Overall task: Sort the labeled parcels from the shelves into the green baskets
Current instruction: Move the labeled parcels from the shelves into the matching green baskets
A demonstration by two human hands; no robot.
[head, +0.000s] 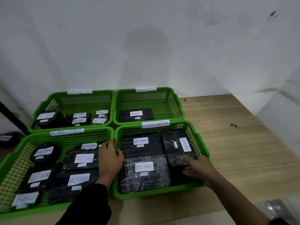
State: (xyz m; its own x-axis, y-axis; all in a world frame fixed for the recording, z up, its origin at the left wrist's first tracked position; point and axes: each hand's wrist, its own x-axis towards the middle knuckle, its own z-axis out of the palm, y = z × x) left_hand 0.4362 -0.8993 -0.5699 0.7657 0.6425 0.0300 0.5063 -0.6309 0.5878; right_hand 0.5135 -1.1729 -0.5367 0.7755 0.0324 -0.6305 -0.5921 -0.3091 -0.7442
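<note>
Four green baskets packed edge to edge against the wall; open room lies only to the right.

The bare wooden tabletop [235, 143] right of the baskets offers a free way in. The far-right basket [177, 101] holds one parcel [136, 115] at its near-left corner, leaving its mesh floor behind and beside it open. The near-right basket [201, 143] is almost filled by three parcels, with the right hand [197, 168] on the right-hand one and the left hand [110, 158] over the rim shared with the near-left basket [13, 161], itself crowded. The far-left basket [53, 98] has its rear half free. The wall [146, 46] blocks the back.
</note>
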